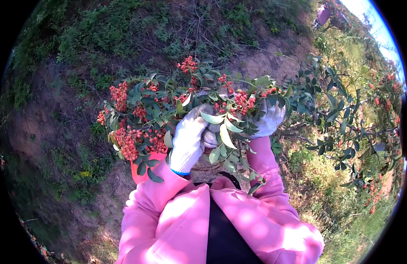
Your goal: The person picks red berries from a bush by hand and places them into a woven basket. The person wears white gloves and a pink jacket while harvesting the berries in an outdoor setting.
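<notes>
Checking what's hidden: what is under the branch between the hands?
What looks like a brown woven basket partly shows; leaves and the left hand cover much of it; contents cannot be seen.

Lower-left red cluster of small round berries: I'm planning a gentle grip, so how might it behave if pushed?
The red cluster would probably give rather than stay rigid, being many separate berries. Any berry knocked loose might roll, being round. Pushing it may stir the dark green oval leaves crowding its edge.
</notes>
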A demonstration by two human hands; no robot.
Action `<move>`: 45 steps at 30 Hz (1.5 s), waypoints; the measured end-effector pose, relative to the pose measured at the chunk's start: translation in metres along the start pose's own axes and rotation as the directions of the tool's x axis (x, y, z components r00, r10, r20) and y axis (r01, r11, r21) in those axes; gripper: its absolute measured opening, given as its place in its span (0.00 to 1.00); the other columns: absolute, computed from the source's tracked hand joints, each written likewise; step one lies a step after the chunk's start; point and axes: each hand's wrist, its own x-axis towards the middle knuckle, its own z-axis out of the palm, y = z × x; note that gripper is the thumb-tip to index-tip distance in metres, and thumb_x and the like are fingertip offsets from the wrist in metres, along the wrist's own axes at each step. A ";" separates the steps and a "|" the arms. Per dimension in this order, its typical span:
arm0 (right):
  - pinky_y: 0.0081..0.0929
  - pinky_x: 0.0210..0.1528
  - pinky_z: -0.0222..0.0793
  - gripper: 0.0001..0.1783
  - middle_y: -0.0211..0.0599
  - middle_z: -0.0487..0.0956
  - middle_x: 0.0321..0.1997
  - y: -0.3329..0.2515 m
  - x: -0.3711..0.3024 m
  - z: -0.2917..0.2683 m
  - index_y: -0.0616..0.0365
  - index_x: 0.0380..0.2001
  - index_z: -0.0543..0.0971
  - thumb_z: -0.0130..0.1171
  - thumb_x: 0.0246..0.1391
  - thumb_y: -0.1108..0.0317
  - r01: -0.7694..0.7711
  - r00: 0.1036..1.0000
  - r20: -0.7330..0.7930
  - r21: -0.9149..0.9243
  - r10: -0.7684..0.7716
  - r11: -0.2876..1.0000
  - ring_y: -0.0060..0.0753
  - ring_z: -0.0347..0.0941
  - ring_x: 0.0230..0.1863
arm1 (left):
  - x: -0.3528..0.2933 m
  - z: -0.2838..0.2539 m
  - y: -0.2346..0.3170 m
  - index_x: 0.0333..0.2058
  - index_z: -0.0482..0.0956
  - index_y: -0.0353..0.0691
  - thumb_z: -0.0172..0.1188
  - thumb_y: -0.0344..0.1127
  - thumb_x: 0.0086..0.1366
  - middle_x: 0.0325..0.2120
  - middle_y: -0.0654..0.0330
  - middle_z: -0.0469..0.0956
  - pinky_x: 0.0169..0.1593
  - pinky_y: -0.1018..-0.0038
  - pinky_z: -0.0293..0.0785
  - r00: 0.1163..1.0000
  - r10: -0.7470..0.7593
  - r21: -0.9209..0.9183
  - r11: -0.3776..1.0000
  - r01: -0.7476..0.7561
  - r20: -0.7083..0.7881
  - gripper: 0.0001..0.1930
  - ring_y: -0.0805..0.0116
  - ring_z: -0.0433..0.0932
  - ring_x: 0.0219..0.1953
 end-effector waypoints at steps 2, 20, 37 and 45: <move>0.52 0.54 0.57 0.33 0.31 0.70 0.49 0.000 0.000 -0.004 0.42 0.51 0.72 0.60 0.38 0.48 0.018 1.000 -0.006 0.011 -0.018 1.000 0.49 0.64 0.55 | 0.010 0.000 0.000 0.52 0.67 0.34 0.49 0.34 0.65 0.39 0.59 0.76 0.31 0.78 0.75 0.995 0.008 -0.163 0.987 0.008 0.097 0.18 0.74 0.77 0.32; 0.50 0.56 0.56 0.28 0.30 0.70 0.50 -0.007 0.003 -0.009 0.46 0.48 0.74 0.59 0.41 0.53 -0.013 0.996 -0.090 0.031 0.016 0.999 0.48 0.61 0.56 | -0.013 0.053 0.047 0.36 0.78 0.40 0.62 0.38 0.56 0.27 0.53 0.78 0.35 0.68 0.73 0.818 0.334 0.873 -0.028 -0.487 0.468 0.11 0.55 0.78 0.30; 0.46 0.55 0.55 0.31 0.28 0.68 0.56 0.009 -0.011 0.005 0.37 0.50 0.73 0.61 0.37 0.48 0.056 0.996 -0.076 -0.006 -0.056 0.998 0.44 0.59 0.58 | -0.006 0.044 0.039 0.41 0.75 0.41 0.62 0.38 0.55 0.31 0.52 0.79 0.36 0.66 0.74 0.816 0.203 0.837 -0.043 -0.545 0.542 0.15 0.53 0.79 0.33; 0.45 0.51 0.58 0.29 0.26 0.68 0.53 0.007 -0.006 0.005 0.36 0.48 0.73 0.61 0.37 0.50 0.048 0.997 -0.054 -0.012 -0.048 0.999 0.42 0.60 0.56 | -0.023 0.022 0.040 0.40 0.74 0.31 0.55 0.34 0.64 0.22 0.60 0.77 0.16 0.84 0.62 0.939 -0.168 0.506 0.863 -0.007 0.300 0.11 0.81 0.67 0.12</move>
